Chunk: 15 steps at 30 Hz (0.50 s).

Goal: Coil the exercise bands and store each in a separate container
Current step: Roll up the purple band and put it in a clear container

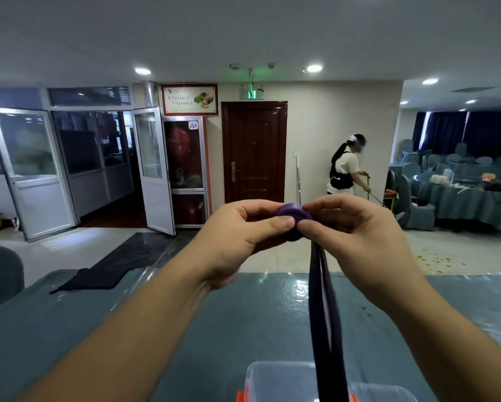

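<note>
A purple exercise band (293, 213) is partly rolled into a small coil held up in front of me. My left hand (243, 227) grips the coil from the left, thumb on its front. From the right, my right hand (351, 227) pinches the same coil. The band's loose tail (326, 314) hangs straight down as two dark strips. Below it, a clear plastic container (275, 381) with an orange clip stands at the near table edge. Part of a second clear container (385, 393) shows to its right.
The table (185, 329) has a grey-blue cloth under glossy plastic. A black cloth (98, 278) lies at its far left corner. A person (348, 166) stands by the far wall near a covered table (469, 198) with chairs. Tiled floor lies beyond.
</note>
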Tool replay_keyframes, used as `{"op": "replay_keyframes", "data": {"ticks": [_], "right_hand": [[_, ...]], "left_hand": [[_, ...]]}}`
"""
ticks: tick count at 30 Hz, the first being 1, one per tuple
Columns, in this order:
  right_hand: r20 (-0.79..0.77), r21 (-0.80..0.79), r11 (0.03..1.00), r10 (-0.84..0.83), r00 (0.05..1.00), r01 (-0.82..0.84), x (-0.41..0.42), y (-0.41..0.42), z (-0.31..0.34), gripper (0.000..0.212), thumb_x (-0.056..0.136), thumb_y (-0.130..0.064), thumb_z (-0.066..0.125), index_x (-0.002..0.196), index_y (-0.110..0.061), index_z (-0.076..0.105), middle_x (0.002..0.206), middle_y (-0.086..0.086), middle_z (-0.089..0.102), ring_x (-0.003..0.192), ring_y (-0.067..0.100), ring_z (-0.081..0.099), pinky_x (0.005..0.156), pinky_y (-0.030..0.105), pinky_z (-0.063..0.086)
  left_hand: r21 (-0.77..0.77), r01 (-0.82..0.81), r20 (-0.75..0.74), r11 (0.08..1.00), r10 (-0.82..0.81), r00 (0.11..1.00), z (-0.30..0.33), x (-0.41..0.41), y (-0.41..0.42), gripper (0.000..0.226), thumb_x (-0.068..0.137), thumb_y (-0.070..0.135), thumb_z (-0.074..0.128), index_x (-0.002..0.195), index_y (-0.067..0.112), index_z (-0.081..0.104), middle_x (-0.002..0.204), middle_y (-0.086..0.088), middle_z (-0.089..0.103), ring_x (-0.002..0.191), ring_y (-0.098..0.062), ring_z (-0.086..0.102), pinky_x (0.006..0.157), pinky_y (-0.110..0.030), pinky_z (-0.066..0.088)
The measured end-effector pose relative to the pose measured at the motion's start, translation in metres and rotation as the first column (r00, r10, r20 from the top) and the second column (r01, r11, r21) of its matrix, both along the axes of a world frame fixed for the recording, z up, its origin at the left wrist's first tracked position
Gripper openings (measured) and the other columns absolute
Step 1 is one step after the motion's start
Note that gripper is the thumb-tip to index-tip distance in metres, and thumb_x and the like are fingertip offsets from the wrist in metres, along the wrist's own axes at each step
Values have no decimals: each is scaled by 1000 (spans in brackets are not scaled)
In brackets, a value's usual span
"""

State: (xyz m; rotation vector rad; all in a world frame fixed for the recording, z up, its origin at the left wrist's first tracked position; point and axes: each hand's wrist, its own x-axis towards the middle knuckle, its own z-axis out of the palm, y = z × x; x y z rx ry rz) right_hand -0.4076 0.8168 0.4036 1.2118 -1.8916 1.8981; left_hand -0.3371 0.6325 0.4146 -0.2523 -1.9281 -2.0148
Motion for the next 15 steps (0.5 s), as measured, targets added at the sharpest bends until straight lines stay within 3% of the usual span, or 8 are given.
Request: {"op": "replay_keyframes", "data": {"ticks": [2,4,6,8,10,15], "right_hand": [[22,-77,997,25,999,-24,2,-4,-5,32,84,-8,83,109,-28,79,100,-5,83,97,14,79,92,28,62],[26,-64,998,3,1000,-1,2,-3,-6,34,85,-9,82,114,-27,79,102,-7,82,101,12,78,94,31,61],[27,29,1000,-8,1000,7,-1,1,-2,34,86,-9,82,115,-26,80,103,-10,82,101,9,78,95,30,61],[-7,144,989,12,1000,-11,-2,8,3,33,86,-9,81,114,-26,80,102,-12,82,99,7,77,95,24,59],[-27,194,980,59,998,-53,-1,13,7,33,85,-10,82,111,-29,81,101,-12,82,98,7,78,93,20,58],[4,-36,999,39,999,-39,7,8,6,33,71,-28,81,104,-23,80,94,-5,83,92,13,80,84,20,61]], "left_hand": [[180,36,-8,983,-35,999,-6,-3,6,34,75,15,80,108,5,79,110,-19,78,102,-23,76,86,-27,60],[261,61,13,963,-66,998,-10,-5,7,35,76,15,79,110,4,78,113,-20,77,104,-23,75,86,-28,61],[163,53,59,985,-63,996,-7,-2,4,27,79,17,80,105,12,81,109,-15,78,100,-20,76,84,-29,61],[-89,-10,97,996,18,995,-3,3,-1,20,84,26,81,103,21,81,103,-6,80,93,-13,76,77,-23,60],[-189,-49,83,981,66,994,0,4,-4,28,80,33,82,104,19,82,99,-4,80,85,-7,75,71,-16,56],[137,27,21,990,-30,999,-2,-1,5,35,74,23,79,106,6,81,106,-16,79,96,-19,75,83,-24,60]]}}
